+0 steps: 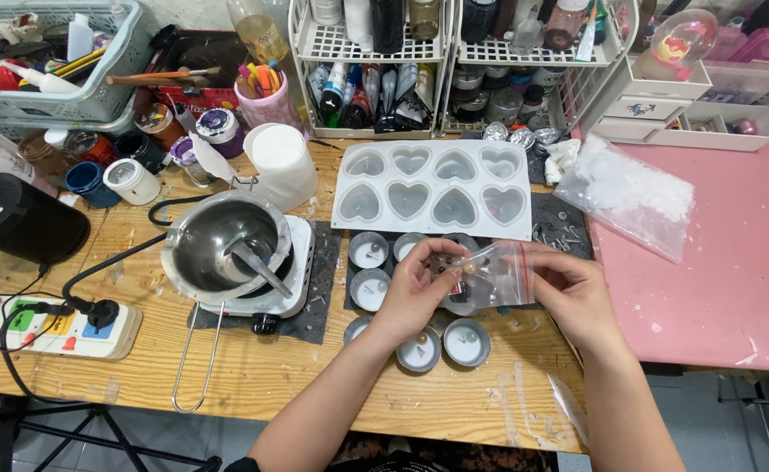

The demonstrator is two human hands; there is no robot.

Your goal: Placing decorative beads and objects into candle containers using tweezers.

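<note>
The left hand (415,284) pinches the mouth of a small clear zip bag (489,275), thumb and forefinger closed on its left edge near a small pale bead at the opening. The right hand (572,293) grips the bag's other side, fingers curled on the red-striped seal. The bag hangs between both hands, just above a cluster of round metal tealight cups (419,350) that stand on the wooden desk (253,371) and on a dark mat; several cups hold white wax with a wick.

Just beyond the cups lies a white silicone mould (432,188) with eight heart-shaped cavities. To its left, a steel melting pot (227,245) with a spoon inside sits on a small white hotplate (301,262), its wire handle reaching toward the desk's front edge. A white pillar candle (281,162) stands behind the pot. Right of the mould, a clear plastic bag of white flakes (629,192) rests partly on a pink surface (725,262). At the far left lies a power strip (48,328) with a black plug in it.
</note>
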